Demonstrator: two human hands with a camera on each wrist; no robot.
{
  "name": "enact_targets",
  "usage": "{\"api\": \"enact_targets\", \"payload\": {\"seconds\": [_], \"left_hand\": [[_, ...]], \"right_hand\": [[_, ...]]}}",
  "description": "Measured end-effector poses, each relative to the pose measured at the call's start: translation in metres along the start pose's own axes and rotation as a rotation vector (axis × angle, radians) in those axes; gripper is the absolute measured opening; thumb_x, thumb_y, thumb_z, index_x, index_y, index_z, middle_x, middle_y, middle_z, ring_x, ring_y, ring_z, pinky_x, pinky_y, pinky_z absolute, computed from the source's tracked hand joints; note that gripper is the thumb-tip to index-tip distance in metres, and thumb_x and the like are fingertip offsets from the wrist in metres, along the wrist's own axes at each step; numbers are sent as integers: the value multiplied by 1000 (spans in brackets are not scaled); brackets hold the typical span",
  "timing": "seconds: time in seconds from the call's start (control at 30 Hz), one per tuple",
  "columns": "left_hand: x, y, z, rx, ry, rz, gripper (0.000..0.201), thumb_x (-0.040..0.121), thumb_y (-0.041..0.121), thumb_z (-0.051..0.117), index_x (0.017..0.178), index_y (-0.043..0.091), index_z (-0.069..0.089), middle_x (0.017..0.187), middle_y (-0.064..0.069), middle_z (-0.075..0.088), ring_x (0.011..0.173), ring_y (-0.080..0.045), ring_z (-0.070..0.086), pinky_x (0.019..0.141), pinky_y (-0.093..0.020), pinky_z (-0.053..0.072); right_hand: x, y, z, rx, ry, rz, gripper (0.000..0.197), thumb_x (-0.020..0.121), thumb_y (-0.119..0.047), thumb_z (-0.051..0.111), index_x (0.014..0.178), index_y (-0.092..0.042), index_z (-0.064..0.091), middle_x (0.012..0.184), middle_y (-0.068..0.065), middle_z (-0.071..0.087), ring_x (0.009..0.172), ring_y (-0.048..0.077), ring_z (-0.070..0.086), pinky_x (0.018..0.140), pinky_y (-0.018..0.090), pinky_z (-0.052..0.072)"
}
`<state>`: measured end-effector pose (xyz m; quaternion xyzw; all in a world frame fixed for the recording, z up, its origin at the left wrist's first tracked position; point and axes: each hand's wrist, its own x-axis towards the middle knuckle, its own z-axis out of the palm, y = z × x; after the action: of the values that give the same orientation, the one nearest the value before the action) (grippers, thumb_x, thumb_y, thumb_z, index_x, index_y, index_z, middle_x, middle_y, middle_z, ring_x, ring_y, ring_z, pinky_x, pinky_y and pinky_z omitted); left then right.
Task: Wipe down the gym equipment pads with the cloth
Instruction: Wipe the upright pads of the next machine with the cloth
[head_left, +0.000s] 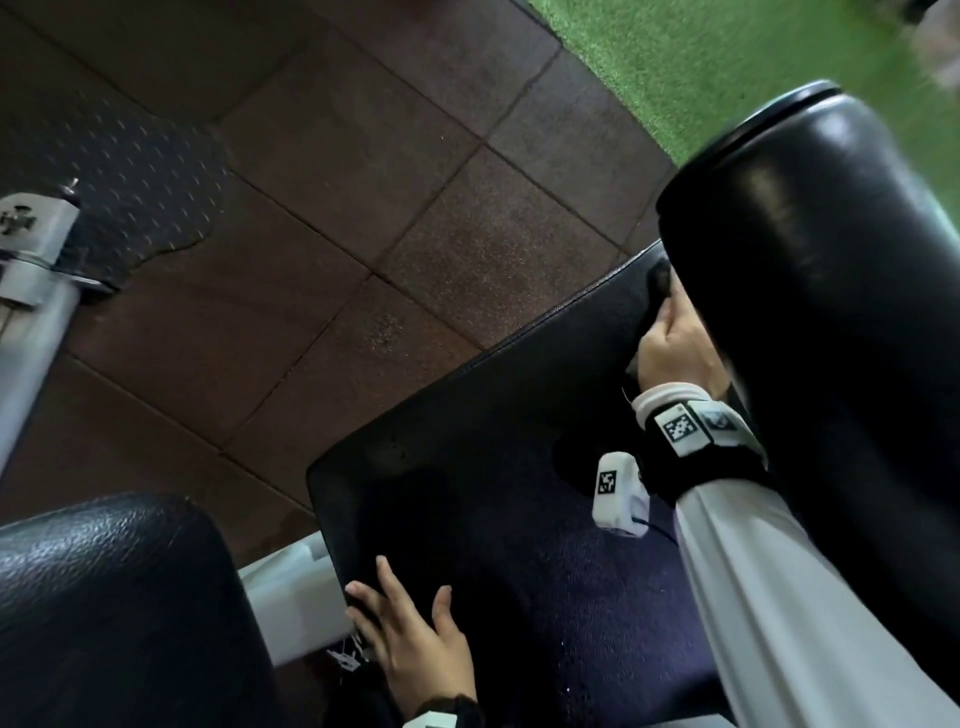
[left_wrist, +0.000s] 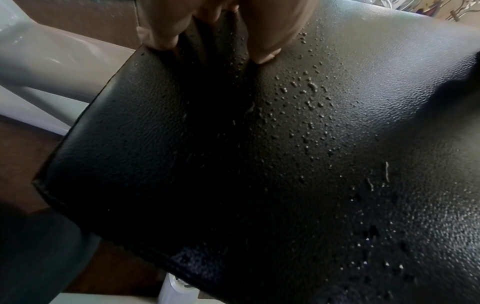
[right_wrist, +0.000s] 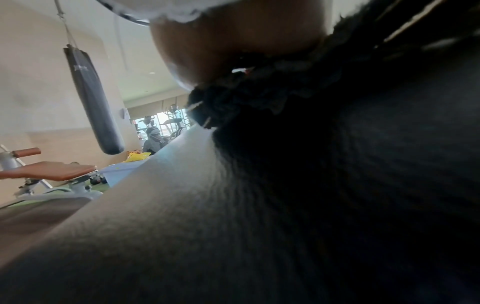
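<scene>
A black seat pad (head_left: 493, 467) runs away from me, with a fat black roller pad (head_left: 810, 291) over its right side. My left hand (head_left: 410, 623) rests flat on the seat's near left corner, fingers spread and straight. In the left wrist view its fingers (left_wrist: 265, 55) press the pad (left_wrist: 259, 164), which carries several water droplets (left_wrist: 306, 92). My right hand (head_left: 675, 348) is at the seat's far end, under the roller, gripping a dark cloth (head_left: 658, 283). The right wrist view shows the bunched cloth (right_wrist: 246, 96) against the pad (right_wrist: 182, 226).
Another black pad (head_left: 104, 597) sits at lower left, beside the grey machine frame (head_left: 31, 280). Brown rubber floor tiles (head_left: 337, 182) lie below, green turf (head_left: 675, 67) beyond. Farther off hang a punching bag (right_wrist: 93, 102) and stands a brown-padded bench (right_wrist: 52, 170); a person (right_wrist: 153, 142) is far back.
</scene>
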<state>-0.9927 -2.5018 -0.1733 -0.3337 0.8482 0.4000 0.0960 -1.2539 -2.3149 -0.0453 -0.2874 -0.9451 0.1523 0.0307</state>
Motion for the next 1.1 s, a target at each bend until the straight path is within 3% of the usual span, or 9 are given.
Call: {"api": "enact_targets", "payload": {"seconds": [0.1, 0.17, 0.3, 0.4, 0.53, 0.8, 0.9, 1.0, 1.1], "left_hand": [[0, 0, 0, 1, -8, -9, 92, 70, 10, 80, 141, 23, 23, 145, -33, 32, 127, -60, 32, 89, -73, 33], [0, 1, -1, 22, -12, -1, 91, 69, 9, 81, 140, 21, 25, 143, -34, 33, 125, -61, 34, 86, -74, 35], [0, 6, -5, 27, -8, -3, 91, 69, 9, 81, 140, 19, 25, 141, -37, 34, 123, -62, 35, 84, -75, 35], [1, 5, -5, 66, -22, 25, 90, 64, 7, 84, 137, 10, 31, 132, -43, 39, 114, -68, 40, 77, -74, 40], [0, 8, -8, 130, -17, 6, 84, 68, 13, 82, 137, 6, 35, 131, -44, 40, 113, -66, 42, 82, -72, 39], [-24, 34, -15, 114, -43, -151, 69, 91, 26, 58, 148, 5, 25, 155, -23, 15, 143, -38, 17, 105, -67, 17], [-57, 49, -3, 131, -58, -41, 66, 92, 30, 54, 147, 4, 27, 155, -22, 19, 142, -36, 23, 106, -65, 20], [-100, 69, 16, 143, -47, 183, 63, 90, 41, 40, 141, 3, 39, 149, -22, 34, 136, -34, 36, 105, -59, 30], [-141, 92, 36, 182, -137, 368, 68, 89, 49, 38, 142, 5, 36, 149, -21, 34, 137, -29, 31, 112, -49, 18]], "right_hand": [[-8, -3, -6, 71, 100, -124, 51, 93, -39, 26, 138, -24, 46, 134, 5, 54, 121, 20, 51, 104, 27, 36], [-16, 4, -11, 77, 67, -224, 40, 97, -22, 39, 135, -26, 50, 129, 4, 56, 109, 13, 55, 91, 8, 34], [-32, 29, -10, 53, 158, -527, 50, 84, 7, 52, 125, -19, 60, 136, 8, 52, 127, 18, 43, 111, 30, 32], [-55, 54, -9, 29, 124, -597, 52, 78, 16, 57, 121, -11, 63, 134, 12, 53, 127, 20, 36, 111, 11, 17], [-101, 91, -20, 43, 7, -658, 47, 84, 5, 53, 125, -18, 60, 138, 5, 49, 129, 33, 40, 112, 17, 19], [-197, 163, -26, 64, -233, -758, 42, 88, -16, 48, 128, -24, 56, 142, -1, 44, 132, 26, 38, 112, 23, 26], [-220, 178, -30, 62, -291, -806, 44, 91, -27, 46, 134, -25, 50, 147, -1, 39, 137, 20, 34, 110, 34, 30], [-213, 187, -39, 100, -184, -719, 46, 90, -28, 47, 135, -17, 49, 147, 5, 39, 137, 20, 33, 113, 43, 24], [-190, 185, -52, 56, -8, -519, 44, 89, -21, 45, 129, -6, 53, 140, 14, 46, 136, 16, 31, 115, 26, 14]]}}
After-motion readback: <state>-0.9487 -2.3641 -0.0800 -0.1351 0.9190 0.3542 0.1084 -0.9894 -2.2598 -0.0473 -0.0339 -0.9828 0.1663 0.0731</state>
